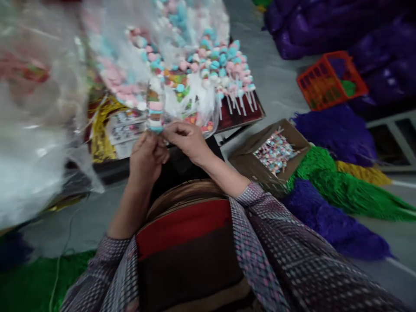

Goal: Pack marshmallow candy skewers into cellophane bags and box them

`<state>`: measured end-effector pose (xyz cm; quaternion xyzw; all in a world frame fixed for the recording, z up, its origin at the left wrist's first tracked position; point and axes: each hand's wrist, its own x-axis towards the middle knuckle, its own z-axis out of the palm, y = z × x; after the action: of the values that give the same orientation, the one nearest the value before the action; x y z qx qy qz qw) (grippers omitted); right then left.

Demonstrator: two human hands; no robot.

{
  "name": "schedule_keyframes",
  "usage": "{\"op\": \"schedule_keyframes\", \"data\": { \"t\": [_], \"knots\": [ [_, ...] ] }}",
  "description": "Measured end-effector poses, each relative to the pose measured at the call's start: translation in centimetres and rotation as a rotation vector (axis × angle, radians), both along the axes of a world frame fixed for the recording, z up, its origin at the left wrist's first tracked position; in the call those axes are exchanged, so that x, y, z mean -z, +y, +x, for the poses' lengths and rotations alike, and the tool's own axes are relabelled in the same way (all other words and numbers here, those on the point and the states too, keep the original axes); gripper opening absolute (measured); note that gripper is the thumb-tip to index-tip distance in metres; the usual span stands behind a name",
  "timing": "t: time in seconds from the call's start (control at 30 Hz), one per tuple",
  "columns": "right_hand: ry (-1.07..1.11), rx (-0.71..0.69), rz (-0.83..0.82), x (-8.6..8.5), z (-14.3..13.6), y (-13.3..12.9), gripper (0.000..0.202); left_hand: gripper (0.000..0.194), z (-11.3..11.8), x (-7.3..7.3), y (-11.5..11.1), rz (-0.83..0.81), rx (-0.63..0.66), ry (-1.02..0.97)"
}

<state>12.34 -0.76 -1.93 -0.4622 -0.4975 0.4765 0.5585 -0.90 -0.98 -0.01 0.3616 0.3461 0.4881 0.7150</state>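
1. A white printed sheet lies by the near edge of the dark red surface; its marks are too blurred to read.
2. An open brown cardboard box, beyond the surface's near right corner, holds a heap of what look like small multicoloured sweets.
3. At the near edge, the left hand grips the lower end of a film-wrapped pink, white and blue sweet skewer.
4. The right hand pinches the same end.

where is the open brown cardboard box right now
The box sits right of centre in the head view, beside the green stringy bundle and below-left of the orange plastic basket.
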Motion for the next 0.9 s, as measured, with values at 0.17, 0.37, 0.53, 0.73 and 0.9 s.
{"op": "schedule_keyframes", "data": {
  "t": [0.17, 0.37, 0.53, 0.73, 0.9],
  "knots": [
    [0.313, -0.281, -0.088, 0.2, 3.4, -0.7, 0.034, 0.036, 0.7, 0.0, 0.0, 0.091, 0.258, 0.004],
    [0.480, -0.462, -0.232, 1.2, 6.1, -1.7, 0.035, 0.036, 2.8, -0.3, -0.2, -0.069, 0.635, -0.058],
    [0.450, -0.244, -0.173, 2.1, 6.4, -1.6, 0.023, 0.041, 3.5, 0.2, -0.3, -0.110, 0.564, -0.069],
    [0.165, 0.000, -0.109, 1.5, 4.8, -1.7, 0.019, 0.059, 4.2, -0.3, -0.8, -0.264, 0.377, -0.040],
    [-0.329, 0.200, 0.052, 1.4, 3.6, -1.5, 0.017, 0.055, 4.9, -0.9, -1.4, -0.238, 0.153, 0.058]
  ]
}}
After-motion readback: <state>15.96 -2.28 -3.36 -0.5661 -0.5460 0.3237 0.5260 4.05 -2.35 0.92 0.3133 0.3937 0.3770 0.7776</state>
